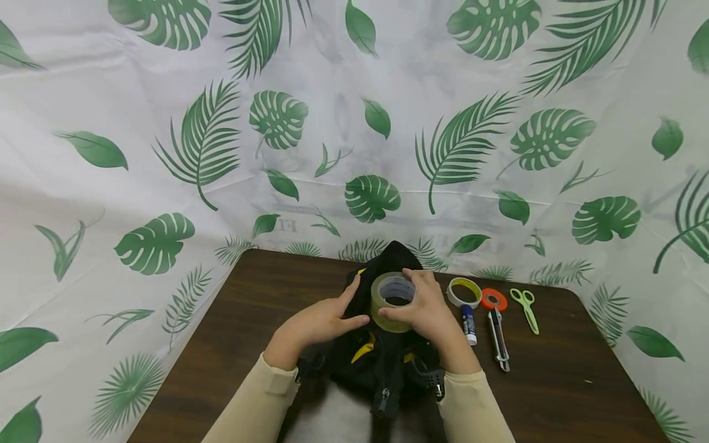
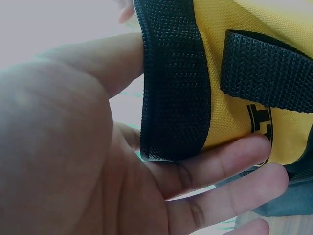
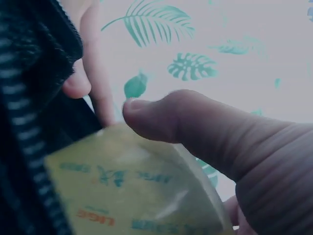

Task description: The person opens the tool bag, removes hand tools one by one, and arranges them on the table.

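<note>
A large roll of clear packing tape (image 1: 380, 311) is gripped by my right hand (image 1: 429, 304), the thumb at its hole and the fingers at its far upper edge. In the right wrist view the tape roll (image 3: 142, 181) is beside the zipper edge of a black tool bag (image 3: 29, 122). My left hand (image 1: 318, 323) holds the bag's (image 1: 354, 363) left edge. The left wrist view shows the left hand (image 2: 122, 147) with its thumb behind the bag's black-trimmed rim (image 2: 176, 98) and fingers along the yellow outside. The bag's inside is hidden.
Right of the bag on the dark wooden table (image 1: 576, 344) lie a white-and-yellow tape roll (image 1: 451, 296), a red tape roll (image 1: 503, 300), a glue stick (image 1: 468, 325), a box cutter (image 1: 498, 341) and green scissors (image 1: 530, 314). A leaf-print cloth (image 1: 332, 123) hangs behind.
</note>
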Available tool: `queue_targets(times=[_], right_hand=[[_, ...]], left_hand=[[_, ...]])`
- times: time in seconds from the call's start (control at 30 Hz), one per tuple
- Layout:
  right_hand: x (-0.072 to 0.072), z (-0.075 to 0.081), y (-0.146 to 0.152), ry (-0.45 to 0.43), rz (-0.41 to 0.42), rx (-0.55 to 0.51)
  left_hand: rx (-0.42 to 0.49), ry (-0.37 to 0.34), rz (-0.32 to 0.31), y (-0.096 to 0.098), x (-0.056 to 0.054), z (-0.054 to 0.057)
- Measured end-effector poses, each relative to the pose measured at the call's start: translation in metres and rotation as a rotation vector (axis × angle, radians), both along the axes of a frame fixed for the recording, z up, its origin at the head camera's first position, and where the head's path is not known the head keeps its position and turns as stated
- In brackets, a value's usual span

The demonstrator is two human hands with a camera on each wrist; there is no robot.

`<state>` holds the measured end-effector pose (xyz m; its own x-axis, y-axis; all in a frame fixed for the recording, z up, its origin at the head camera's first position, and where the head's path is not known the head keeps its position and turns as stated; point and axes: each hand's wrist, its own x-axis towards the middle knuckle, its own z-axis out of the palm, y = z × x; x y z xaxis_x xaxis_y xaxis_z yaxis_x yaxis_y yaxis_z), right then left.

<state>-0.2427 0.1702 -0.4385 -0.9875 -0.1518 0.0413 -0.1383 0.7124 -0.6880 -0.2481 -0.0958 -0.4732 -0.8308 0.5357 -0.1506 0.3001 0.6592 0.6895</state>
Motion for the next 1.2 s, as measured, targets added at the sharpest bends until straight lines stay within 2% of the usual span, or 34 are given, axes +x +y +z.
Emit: queue_targets(times=[0.2, 0.33, 0.5, 0.63, 0.73, 1.0, 1.2], right_hand=[[0.010, -0.002, 0.007, 0.108, -0.045, -0.049], [0.017, -0.002, 0.011, 0.211, -0.090, -0.104], [0.025, -0.006, 0.019, 0.450, -0.188, -0.142], [0.023, -0.013, 0.033, 0.653, -0.246, -0.174], [0.022, -0.020, 0.045, 0.736, -0.266, -0.202], [0.026, -0.037, 0.079, 0.815, -0.293, -0.212], [0.033, -0.056, 0.105, 0.797, -0.381, -0.229]], left_hand=[[-0.010, 0.006, 0.013, 0.001, 0.002, -0.001], [-0.008, -0.003, 0.016, 0.001, 0.003, -0.002], [-0.004, -0.001, 0.012, 0.001, 0.005, -0.004], [-0.003, 0.006, 0.014, 0.000, 0.005, -0.003], [-0.005, 0.003, 0.013, 0.000, 0.005, -0.002], [-0.001, -0.007, 0.016, 0.001, 0.004, -0.001], [-0.002, -0.006, 0.022, 0.001, 0.003, -0.002]])
